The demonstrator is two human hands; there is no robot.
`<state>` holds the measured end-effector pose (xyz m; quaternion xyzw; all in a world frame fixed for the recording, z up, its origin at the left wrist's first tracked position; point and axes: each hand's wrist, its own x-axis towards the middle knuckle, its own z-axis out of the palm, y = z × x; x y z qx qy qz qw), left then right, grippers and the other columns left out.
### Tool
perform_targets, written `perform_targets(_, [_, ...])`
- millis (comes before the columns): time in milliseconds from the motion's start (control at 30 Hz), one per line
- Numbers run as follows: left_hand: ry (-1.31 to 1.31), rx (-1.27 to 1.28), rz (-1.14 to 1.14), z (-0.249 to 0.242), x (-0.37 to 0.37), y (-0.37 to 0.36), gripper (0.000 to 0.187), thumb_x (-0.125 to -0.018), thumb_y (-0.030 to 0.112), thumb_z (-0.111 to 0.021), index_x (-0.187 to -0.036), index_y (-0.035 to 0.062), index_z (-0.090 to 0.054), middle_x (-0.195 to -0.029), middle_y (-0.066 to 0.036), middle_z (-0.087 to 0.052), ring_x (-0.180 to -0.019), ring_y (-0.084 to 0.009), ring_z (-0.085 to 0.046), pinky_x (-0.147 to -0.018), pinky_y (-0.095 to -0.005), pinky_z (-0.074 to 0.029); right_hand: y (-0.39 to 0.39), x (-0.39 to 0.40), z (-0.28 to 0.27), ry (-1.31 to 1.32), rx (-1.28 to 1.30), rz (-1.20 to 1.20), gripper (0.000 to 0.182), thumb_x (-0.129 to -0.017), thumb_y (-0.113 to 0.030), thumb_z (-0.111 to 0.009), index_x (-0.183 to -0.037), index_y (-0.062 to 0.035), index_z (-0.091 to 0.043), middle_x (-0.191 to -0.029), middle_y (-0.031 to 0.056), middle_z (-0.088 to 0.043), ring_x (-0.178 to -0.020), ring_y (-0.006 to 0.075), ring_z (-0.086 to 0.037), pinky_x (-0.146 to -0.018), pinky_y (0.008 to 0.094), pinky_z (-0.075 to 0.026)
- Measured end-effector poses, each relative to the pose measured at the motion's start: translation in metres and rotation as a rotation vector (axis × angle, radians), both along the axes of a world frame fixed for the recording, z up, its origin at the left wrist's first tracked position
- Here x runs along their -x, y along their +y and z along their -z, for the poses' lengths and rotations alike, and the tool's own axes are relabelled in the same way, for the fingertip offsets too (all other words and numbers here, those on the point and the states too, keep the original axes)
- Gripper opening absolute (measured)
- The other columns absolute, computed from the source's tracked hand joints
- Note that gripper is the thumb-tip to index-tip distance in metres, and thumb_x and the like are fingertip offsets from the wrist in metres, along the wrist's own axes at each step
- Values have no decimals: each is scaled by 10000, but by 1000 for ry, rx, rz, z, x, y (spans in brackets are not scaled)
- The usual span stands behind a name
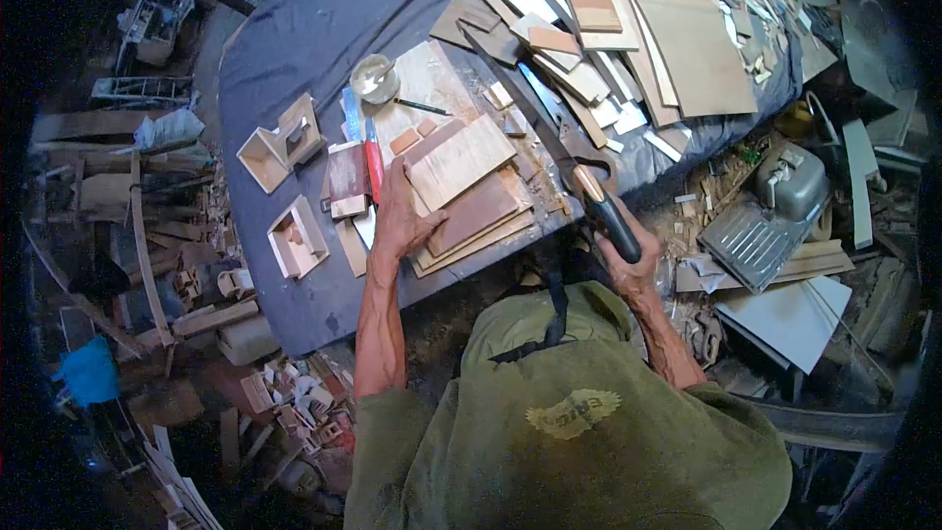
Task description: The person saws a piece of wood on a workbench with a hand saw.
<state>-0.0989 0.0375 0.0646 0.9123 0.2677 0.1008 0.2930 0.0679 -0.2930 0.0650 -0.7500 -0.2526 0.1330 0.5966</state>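
Observation:
My right hand [631,260] is wrapped around the black handle of a handsaw [610,216], whose blade points away from me over the table's right edge. My left hand [397,216] grips the left edge of a light thin wooden board [463,163], with the thumb spread toward a darker brown board [481,214] beneath it. More thin boards lie stacked under these near the front edge. A red-handled tool [374,162] and a small wooden block [348,182] sit just left of my fingers. Beyond them are a pencil [424,106] and a cup of pale paste [374,79].
Two small wooden box pieces [283,144] [297,238] stand on the dark-covered table [294,59]. Wood sheets [687,34] and offcuts are heaped at the far right. A metal sink [770,221] lies on the right, and scrap wood [299,397] covers the floor at the left.

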Motion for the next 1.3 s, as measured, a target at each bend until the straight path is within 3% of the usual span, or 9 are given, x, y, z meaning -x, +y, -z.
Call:
perform_targets(100, [125,-278,105,-16,-21,-10,1041,-655,342,-882,-1457,-25,-329,-1446,-264,-413,-1387,-436,-348,-1159,-484,-299,1,-3,0,15,20,-18,591,-799,-10,-705,-1373,-88,-589,-1015,123,-733,-829,99,-659,-757,258,-522])
perform_targets(167, [70,-256,109,0,-39,-14,1012,-675,381,-864,-1451,-20,-353,-1457,-256,-410,-1395,-433,-336,-1169,-495,-270,3,-6,-6,14,72,-47,617,-799,-14,-697,-1396,-90,-563,-996,163,-723,-808,108,-671,-769,269,-532])
perform_targets(367, [86,-276,36,34,-71,-22,1052,-708,402,-832,-1514,30,-266,-1456,-231,-440,-1378,-395,-388,-1134,-580,-247,15,-27,-1,-481,126,-168,721,-732,-7,-683,-1428,-102,-524,-851,202,-676,-668,329,-670,-660,349,-538])
perform_targets(467, [33,-234,59,33,-70,-20,1073,-698,399,-837,-1524,31,-260,-1423,-216,-443,-1339,-400,-400,-1133,-593,-236,19,-29,18,-497,180,-128,881,-564,-36,-735,-1417,-123,-535,-833,157,-664,-699,318,-662,-641,412,-536])
perform_targets(667, [-96,-245,121,28,-72,-12,1053,-679,329,-845,-1503,3,-276,-1353,-262,-469,-1251,-425,-436,-1100,-498,-327,29,-38,0,-455,161,-75,749,-718,-7,-687,-1437,-120,-510,-815,177,-658,-649,322,-655,-630,363,-523])
perform_targets(767, [-98,-150,138,3,-72,-14,1021,-691,281,-853,-1489,-9,-287,-1283,-260,-535,-1192,-405,-522,-1045,-474,-411,29,-47,-5,-436,88,-82,742,-720,-1,-685,-1432,-124,-515,-809,170,-656,-630,313,-647,-622,351,-521])
perform_targets(900, [-142,272,30,-13,-62,-10,983,-748,258,-860,-1478,-29,-267,-1186,-237,-644,-1079,-311,-650,-948,-394,-502,28,-49,1,-427,63,-69,730,-726,-4,-689,-1425,-134,-524,-808,167,-657,-620,319,-651,-608,358,-515])
perform_targets(1100, [-68,493,9,-28,-60,-10,960,-790,215,-837,-1484,-55,-231,-1234,-214,-630,-1155,-269,-605,-1016,-376,-452,31,-51,-1,-421,110,-76,728,-697,-43,-732,-1400,-80,-549,-922,203,-698,-715,344,-696,-638,376,-550])
perform_targets(1300, [-245,891,-32,-32,-57,-15,921,-813,101,-807,-1504,-36,-215,-1270,-171,-599,-1181,-247,-585,-1054,-372,-432,34,-53,3,-418,73,-94,689,-711,-45,-732,-1379,-51,-563,-943,220,-697,-724,337,-701,-654,374,-554])
